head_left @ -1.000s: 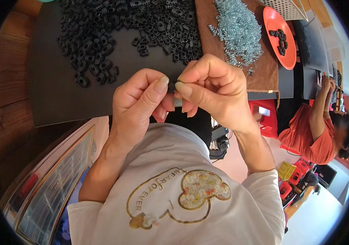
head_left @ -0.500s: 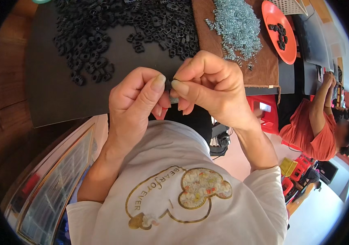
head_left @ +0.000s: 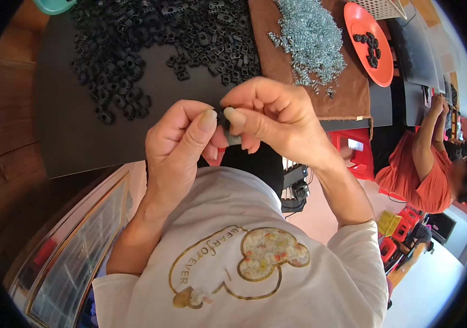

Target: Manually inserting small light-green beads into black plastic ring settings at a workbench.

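In front of my chest, over the near edge of the table, both hands meet at a small black plastic piece (head_left: pixel 222 117), mostly covered by fingertips. My left hand (head_left: pixel 174 139) pinches it between thumb and forefinger. Thumb and bent forefinger of my right hand (head_left: pixel 280 119) close around its other side. Beyond my hands lies a wide heap of black plastic cord-lock parts (head_left: pixel 118 68) with holes through them. To its right, a pile of small silvery coil springs (head_left: pixel 311 46) rests on a brown cloth (head_left: pixel 347 101).
An orange-red plate (head_left: pixel 385 68) with several black pieces stands right of the springs, near a pale perforated basket (head_left: pixel 372 9). A teal container (head_left: pixel 54 5) shows at the far left of the dark table (head_left: pixel 75 147). A seated person in red (head_left: pixel 416 177) is at the right, beyond a red stool (head_left: pixel 360 164).
My right forefinger and thumb have shifted slightly around the black piece, the forefinger moving left. My left hand keeps its pinch. The view has tilted a little.
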`<act>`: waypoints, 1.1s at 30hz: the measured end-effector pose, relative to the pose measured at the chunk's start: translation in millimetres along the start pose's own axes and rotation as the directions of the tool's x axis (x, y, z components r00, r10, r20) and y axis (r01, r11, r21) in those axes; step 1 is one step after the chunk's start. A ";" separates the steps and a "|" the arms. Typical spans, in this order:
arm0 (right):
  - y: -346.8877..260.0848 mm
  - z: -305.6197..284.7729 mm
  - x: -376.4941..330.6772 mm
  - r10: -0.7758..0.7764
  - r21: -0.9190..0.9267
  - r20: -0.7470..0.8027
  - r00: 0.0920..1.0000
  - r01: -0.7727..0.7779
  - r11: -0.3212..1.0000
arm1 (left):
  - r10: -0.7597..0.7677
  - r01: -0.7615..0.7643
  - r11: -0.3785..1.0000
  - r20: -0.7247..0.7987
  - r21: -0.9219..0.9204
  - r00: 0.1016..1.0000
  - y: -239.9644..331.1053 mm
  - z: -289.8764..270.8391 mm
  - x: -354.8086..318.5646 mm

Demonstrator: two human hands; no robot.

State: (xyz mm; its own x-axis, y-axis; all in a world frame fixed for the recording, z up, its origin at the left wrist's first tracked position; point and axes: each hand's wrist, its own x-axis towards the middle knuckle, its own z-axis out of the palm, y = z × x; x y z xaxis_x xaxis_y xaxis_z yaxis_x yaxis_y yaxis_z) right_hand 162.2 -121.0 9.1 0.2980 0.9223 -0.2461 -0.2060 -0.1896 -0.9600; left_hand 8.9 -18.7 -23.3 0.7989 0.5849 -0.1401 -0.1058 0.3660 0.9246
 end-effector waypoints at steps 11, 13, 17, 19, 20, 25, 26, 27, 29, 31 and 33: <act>6.6 -8.7 0.1 -0.489 -0.575 0.183 0.853 0.496 0.651 | -0.178 0.152 0.978 0.190 0.142 0.965 9.7 -8.5 7.8; 4.4 -8.3 0.1 -0.604 -0.717 0.345 0.719 0.617 0.325 | -0.163 0.150 0.984 0.136 0.099 0.977 6.7 -3.8 4.6; 5.7 2.0 0.3 -0.578 -0.816 0.251 0.777 0.491 0.305 | -0.065 0.066 0.997 -0.011 0.036 0.998 -0.6 3.9 -1.2; 4.8 -2.5 6.9 -0.605 -0.833 0.373 0.704 0.541 0.117 | -0.081 0.081 0.996 0.019 -0.048 0.997 3.4 1.7 1.4; 3.2 -2.5 6.8 -0.604 -0.832 0.374 0.703 0.542 0.116 | -0.080 0.081 0.996 0.018 -0.048 0.997 5.2 -1.0 2.3; -2.6 -7.5 5.1 -0.565 -0.808 0.433 0.703 0.580 0.101 | -0.145 0.142 0.989 0.194 0.033 0.970 5.3 -9.3 5.2; -2.0 -7.4 5.0 -0.564 -0.809 0.433 0.703 0.580 0.101 | -0.145 0.141 0.989 0.195 0.032 0.970 5.0 -8.7 4.7; -0.9 -7.0 5.1 -0.565 -0.814 0.426 0.707 0.572 0.103 | -0.135 0.131 0.991 0.181 0.033 0.974 4.7 -7.6 3.9; 1.7 -7.2 6.5 -0.567 -0.821 0.416 0.711 0.561 0.102 | -0.123 0.119 0.992 0.172 0.036 0.977 3.9 -4.3 3.4; 4.9 -8.2 11.0 -0.588 -0.779 0.463 0.663 0.621 0.087 | -0.088 0.085 0.996 0.101 0.031 0.991 1.8 -2.1 3.0; 4.4 -5.1 9.3 -0.578 -0.791 0.457 0.676 0.606 0.083 | -0.076 0.071 0.996 0.087 0.056 0.993 2.1 -2.2 3.0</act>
State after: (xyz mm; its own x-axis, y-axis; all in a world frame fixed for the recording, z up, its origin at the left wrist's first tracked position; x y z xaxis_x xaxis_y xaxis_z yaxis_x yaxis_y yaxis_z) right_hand 168.8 -115.0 1.9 -0.1057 0.8870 0.4495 0.9007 0.2769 -0.3347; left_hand 9.7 -14.5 -22.5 0.8530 0.4904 -0.1786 -0.0150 0.3652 0.9308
